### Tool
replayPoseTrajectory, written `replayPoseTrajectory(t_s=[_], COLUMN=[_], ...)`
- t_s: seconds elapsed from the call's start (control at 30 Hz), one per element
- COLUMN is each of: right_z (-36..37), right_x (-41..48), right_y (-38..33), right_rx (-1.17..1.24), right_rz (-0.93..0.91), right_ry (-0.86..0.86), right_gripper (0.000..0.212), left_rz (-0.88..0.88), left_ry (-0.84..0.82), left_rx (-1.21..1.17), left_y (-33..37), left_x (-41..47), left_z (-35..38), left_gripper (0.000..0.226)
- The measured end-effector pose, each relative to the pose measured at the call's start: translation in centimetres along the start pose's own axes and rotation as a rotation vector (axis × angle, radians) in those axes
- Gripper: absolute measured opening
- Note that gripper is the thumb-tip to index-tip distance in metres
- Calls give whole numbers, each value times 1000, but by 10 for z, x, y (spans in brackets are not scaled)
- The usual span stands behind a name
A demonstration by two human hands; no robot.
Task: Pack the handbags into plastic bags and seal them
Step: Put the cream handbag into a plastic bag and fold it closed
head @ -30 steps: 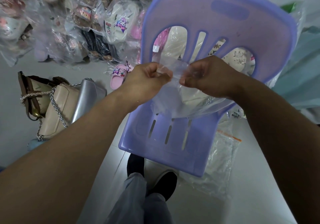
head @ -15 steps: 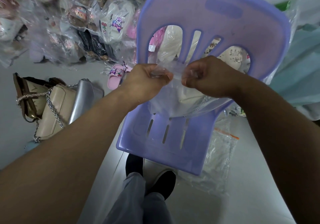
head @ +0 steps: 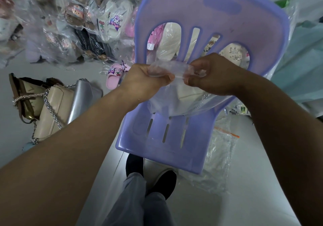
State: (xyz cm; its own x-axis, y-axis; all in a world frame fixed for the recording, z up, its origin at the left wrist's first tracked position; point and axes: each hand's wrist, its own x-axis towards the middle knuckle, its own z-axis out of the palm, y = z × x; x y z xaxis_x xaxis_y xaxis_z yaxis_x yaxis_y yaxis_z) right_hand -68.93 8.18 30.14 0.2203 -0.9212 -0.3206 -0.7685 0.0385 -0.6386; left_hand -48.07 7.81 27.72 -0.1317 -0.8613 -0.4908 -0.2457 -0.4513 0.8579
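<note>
Clear plastic bag (head: 176,101) with a handbag inside sits on the purple chair (head: 167,138); left hand (head: 145,84) and right hand (head: 215,75) pinch its mouth, running left-right between the fingers.

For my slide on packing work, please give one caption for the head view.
Both hands, left and right, pinch the plastic bag mouth over a purple chair.

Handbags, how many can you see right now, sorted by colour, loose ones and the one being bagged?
Brown and cream handbag: 1
Beige handbag with chain strap: 1
Silver handbag: 1
White handbag inside the clear plastic bag, held by the left hand and right hand: 1
Total: 4
</note>
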Motion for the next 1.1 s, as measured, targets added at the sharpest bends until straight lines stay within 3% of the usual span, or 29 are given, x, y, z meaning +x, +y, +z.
replayPoseTrajectory(t_s=[0.1, 0.23, 0.5, 0.63, 0.7, 0.83, 0.93, 0.97, 1.03, 1.1], right_z=[5, 7, 21, 37, 39, 21, 13, 13, 17, 24], right_x=[-3, -5, -9, -17, -23, -35, -44, -47, -52, -55], right_y=[3, 5, 10, 12, 18, 30, 45, 50, 56, 61], right_rx=[8, 41, 73, 117, 35, -230, -222, -241, -276, -192], right_rz=[1, 16, 12, 100, 119, 254, 179, 202, 308, 370], right_ry=[26, 77, 164, 227, 267, 140, 400, 444, 333, 173], right_gripper=[26, 19, 20, 25, 37, 109, 111, 110, 111, 100], left_rz=[-10, 26, 90, 92, 86, 107, 237, 341, 553, 534], left_ry=[-33, -79, -52, -36, -22, 3, 63, 101, 131, 21], left_rx=[-58, -61, 32, 40, 54, 36, 183, 350, 646, 645], left_y=[-2, -7, -13, -19, -21, -19, -18, -17, -13, -8], left_x=[0, 0, -2, -7, -7, -2, 0, 0, 1, 4], left_z=[-1, -5, -2, 4, 9, 13, 15, 15, 16, 22], left_gripper=[18, 14, 14, 13, 13, 14, 8, 14, 44, 64])
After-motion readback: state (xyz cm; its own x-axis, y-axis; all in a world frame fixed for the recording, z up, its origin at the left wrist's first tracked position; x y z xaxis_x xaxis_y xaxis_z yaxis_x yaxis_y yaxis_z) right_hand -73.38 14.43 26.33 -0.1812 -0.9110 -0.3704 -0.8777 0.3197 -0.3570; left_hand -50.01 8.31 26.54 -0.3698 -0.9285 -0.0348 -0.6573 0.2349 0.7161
